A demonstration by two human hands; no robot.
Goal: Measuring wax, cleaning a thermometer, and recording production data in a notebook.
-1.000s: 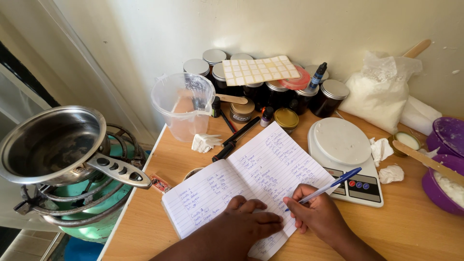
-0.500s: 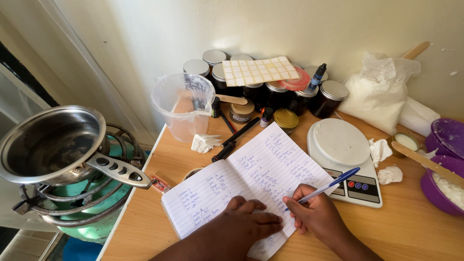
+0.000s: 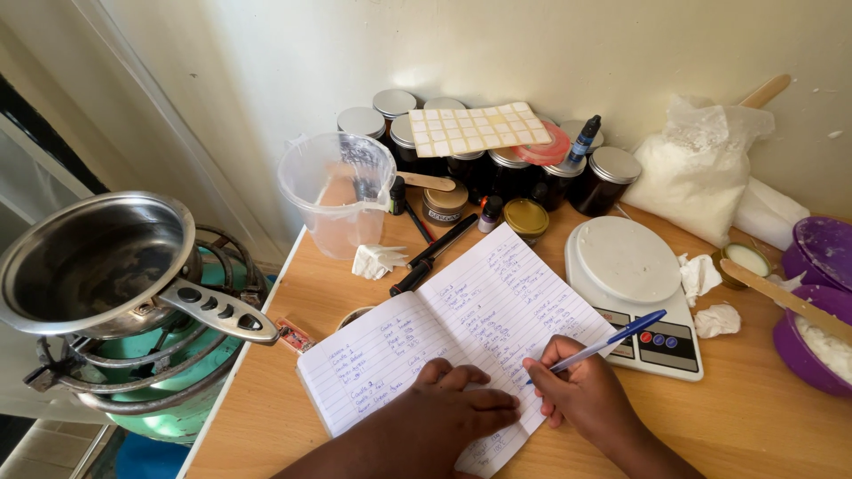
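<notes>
An open lined notebook with blue handwriting lies on the wooden table. My left hand rests flat on its lower edge, fingers spread, pinning the pages down. My right hand grips a blue ballpoint pen, with the tip touching the right-hand page near its lower right corner. A white kitchen scale stands just right of the notebook, beside the pen's cap end.
A steel saucepan sits on a green gas burner at the left. A clear plastic jug, dark jars with silver lids, a label sheet, a white powder bag and purple bowls line the back and right.
My right hand and the pen have shifted very slightly to the right on the page. Everything else stays where it was.
</notes>
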